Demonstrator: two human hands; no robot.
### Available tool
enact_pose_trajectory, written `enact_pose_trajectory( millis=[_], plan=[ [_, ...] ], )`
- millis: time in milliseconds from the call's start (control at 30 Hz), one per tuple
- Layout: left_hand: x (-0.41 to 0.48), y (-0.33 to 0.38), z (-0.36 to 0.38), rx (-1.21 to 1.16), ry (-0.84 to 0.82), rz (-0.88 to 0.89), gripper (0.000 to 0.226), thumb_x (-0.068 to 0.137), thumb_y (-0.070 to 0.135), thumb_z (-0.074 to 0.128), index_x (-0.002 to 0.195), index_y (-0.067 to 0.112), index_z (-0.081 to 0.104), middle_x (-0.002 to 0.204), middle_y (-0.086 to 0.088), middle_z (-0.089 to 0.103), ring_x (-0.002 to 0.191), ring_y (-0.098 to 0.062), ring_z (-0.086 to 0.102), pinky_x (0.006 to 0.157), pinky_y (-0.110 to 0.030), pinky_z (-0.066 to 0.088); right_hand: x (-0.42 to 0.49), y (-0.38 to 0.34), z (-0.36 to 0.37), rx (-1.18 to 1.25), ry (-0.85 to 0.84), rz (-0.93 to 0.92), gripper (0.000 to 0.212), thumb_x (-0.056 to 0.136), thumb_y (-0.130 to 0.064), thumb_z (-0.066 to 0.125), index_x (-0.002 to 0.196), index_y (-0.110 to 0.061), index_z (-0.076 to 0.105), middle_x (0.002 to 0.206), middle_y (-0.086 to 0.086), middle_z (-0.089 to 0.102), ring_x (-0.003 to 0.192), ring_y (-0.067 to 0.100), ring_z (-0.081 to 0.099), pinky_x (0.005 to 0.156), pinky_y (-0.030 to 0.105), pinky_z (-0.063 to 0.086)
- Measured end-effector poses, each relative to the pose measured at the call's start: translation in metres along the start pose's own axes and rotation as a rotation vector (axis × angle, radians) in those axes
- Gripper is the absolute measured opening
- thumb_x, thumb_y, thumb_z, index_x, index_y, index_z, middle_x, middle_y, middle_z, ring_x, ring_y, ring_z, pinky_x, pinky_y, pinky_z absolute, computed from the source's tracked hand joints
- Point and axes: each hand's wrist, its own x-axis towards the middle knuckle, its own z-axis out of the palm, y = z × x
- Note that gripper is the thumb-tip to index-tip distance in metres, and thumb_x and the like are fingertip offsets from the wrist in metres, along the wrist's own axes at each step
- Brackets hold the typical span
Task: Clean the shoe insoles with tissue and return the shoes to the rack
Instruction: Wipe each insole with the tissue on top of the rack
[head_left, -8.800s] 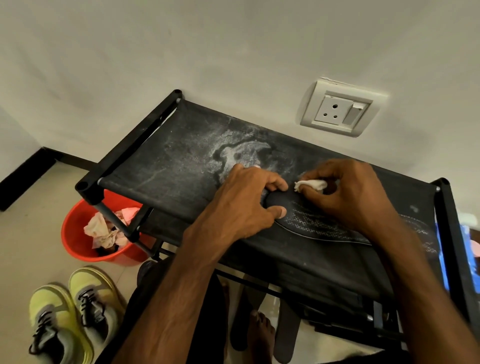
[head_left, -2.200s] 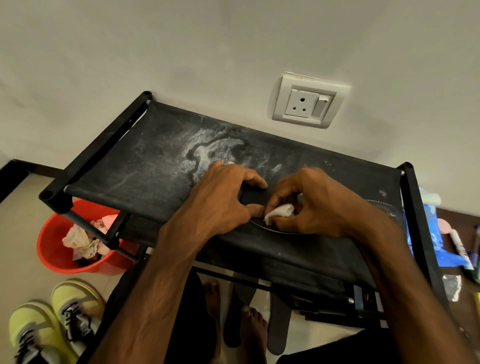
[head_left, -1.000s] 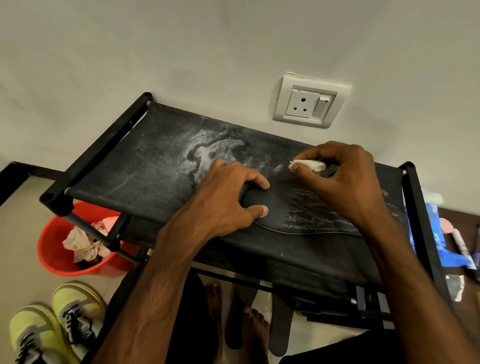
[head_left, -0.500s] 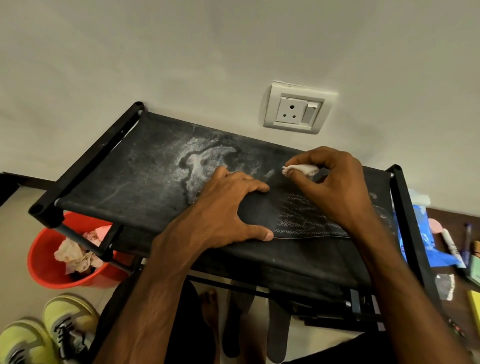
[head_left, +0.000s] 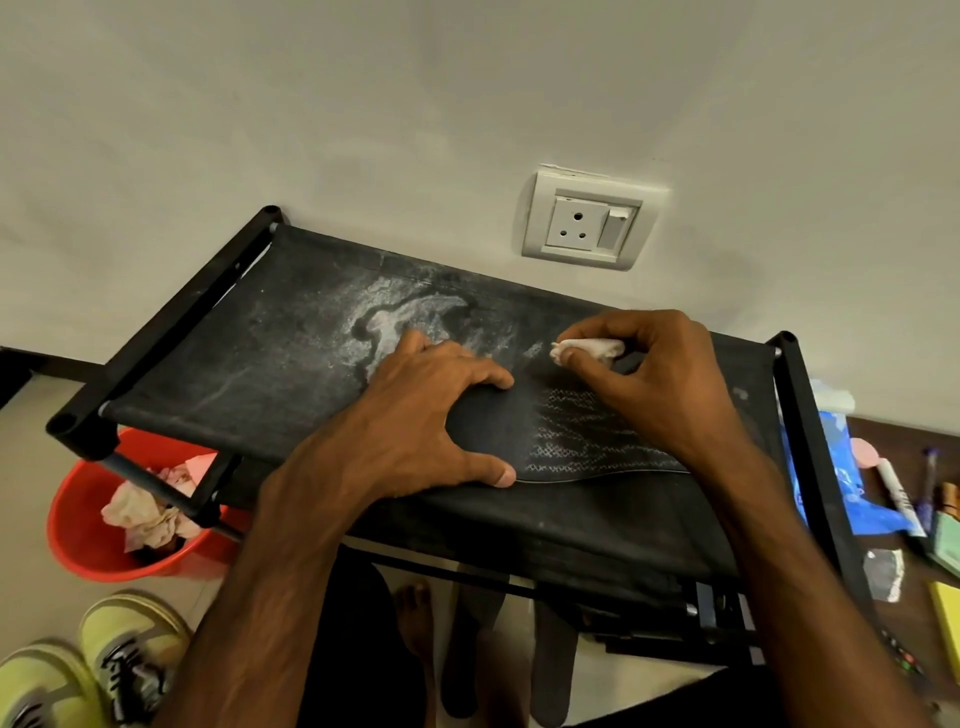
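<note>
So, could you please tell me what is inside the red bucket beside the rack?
Crumpled pink and white tissues lie inside the red bucket. The rack covers part of it, so anything beneath the tissues is hidden.

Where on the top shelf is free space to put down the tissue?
The top shelf is bare, though dusty, between its left bar and the left hand. The right part is crowded: insole, right hand and tissue cover it.
</note>
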Motion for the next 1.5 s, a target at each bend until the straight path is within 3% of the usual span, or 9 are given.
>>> enact_pose_trajectory(
  millis=[233, 400, 500, 700, 933, 1133, 1367, 1500],
  plan=[
    [0.004, 0.009, 0.005, 0.021, 0.002, -0.024, 0.087, 0.063, 0.070, 0.080, 0.140, 0.042, 0.050, 0.136, 0.017, 0.046, 0.126, -0.011, 0.028, 0.109, -0.033, 0.032, 0.000, -0.002, -0.001, -0.084, -0.100, -0.005, 0.010, 0.087, -0.026, 0.080, 0.096, -0.028, 0.082, 0.084, -0.016, 0.074, 0.078, -0.002, 0.067, 0.064, 0.011, 0.050],
    [0.003, 0.009, 0.006, -0.017, -0.012, -0.037, 0.086, 0.064, 0.066, 0.082, 0.141, 0.041, 0.051, 0.136, 0.016, 0.045, 0.125, -0.010, 0.027, 0.109, -0.033, 0.033, 0.002, 0.000, 0.007, -0.240, -0.190, -0.032, 0.011, 0.086, -0.036, 0.078, 0.097, -0.034, 0.079, 0.092, -0.013, 0.071, 0.081, 0.008, 0.066, 0.073, 0.041, 0.059],
    [0.002, 0.009, 0.006, 0.018, -0.033, -0.042, 0.088, 0.066, 0.069, 0.080, 0.143, 0.042, 0.048, 0.140, 0.016, 0.045, 0.128, -0.012, 0.026, 0.111, -0.035, 0.032, 0.003, -0.002, 0.011, -0.299, -0.211, -0.045, 0.014, 0.086, -0.037, 0.075, 0.099, -0.033, 0.078, 0.097, -0.011, 0.070, 0.088, 0.013, 0.065, 0.077, 0.045, 0.058],
    [0.005, 0.008, 0.008, 0.054, -0.040, -0.051, 0.091, 0.064, 0.073, 0.078, 0.145, 0.042, 0.047, 0.136, 0.014, 0.048, 0.125, -0.016, 0.029, 0.109, -0.042, 0.036, 0.003, -0.011, 0.004, -0.319, -0.360, -0.053, 0.013, 0.086, -0.031, 0.076, 0.098, -0.032, 0.080, 0.095, -0.014, 0.071, 0.084, 0.008, 0.065, 0.077, 0.042, 0.059],
    [0.005, 0.007, 0.009, 0.051, -0.038, -0.054, 0.091, 0.064, 0.071, 0.079, 0.144, 0.042, 0.047, 0.137, 0.014, 0.048, 0.127, -0.016, 0.028, 0.109, -0.039, 0.036, 0.006, -0.011, 0.008, -0.359, -0.272, -0.023, 0.014, 0.084, -0.040, 0.076, 0.097, -0.036, 0.079, 0.095, -0.015, 0.072, 0.084, 0.009, 0.065, 0.078, 0.043, 0.058],
    [0.004, 0.008, 0.009, 0.027, -0.029, -0.064, 0.091, 0.064, 0.069, 0.080, 0.145, 0.040, 0.048, 0.135, 0.012, 0.049, 0.127, -0.015, 0.030, 0.108, -0.039, 0.038, 0.003, -0.017, -0.003, -0.316, -0.493, -0.050, 0.009, 0.081, -0.035, 0.078, 0.090, -0.038, 0.079, 0.085, -0.018, 0.073, 0.077, 0.004, 0.067, 0.072, 0.039, 0.060],
    [0.004, 0.008, 0.009, 0.017, -0.035, -0.074, 0.090, 0.064, 0.068, 0.081, 0.143, 0.041, 0.048, 0.134, 0.013, 0.049, 0.130, -0.017, 0.030, 0.109, -0.038, 0.036, 0.006, -0.014, 0.006, -0.286, -0.325, 0.001, 0.011, 0.078, -0.037, 0.082, 0.089, -0.038, 0.079, 0.086, -0.016, 0.073, 0.073, 0.005, 0.066, 0.071, 0.042, 0.060],
    [0.003, 0.010, 0.009, 0.012, -0.034, -0.081, 0.092, 0.063, 0.067, 0.082, 0.144, 0.039, 0.048, 0.135, 0.012, 0.049, 0.131, -0.017, 0.030, 0.109, -0.038, 0.037, 0.006, -0.019, -0.001, -0.239, -0.505, -0.016, 0.010, 0.078, -0.032, 0.080, 0.087, -0.035, 0.080, 0.084, -0.011, 0.076, 0.074, 0.007, 0.070, 0.069, 0.039, 0.061]
  ],
)
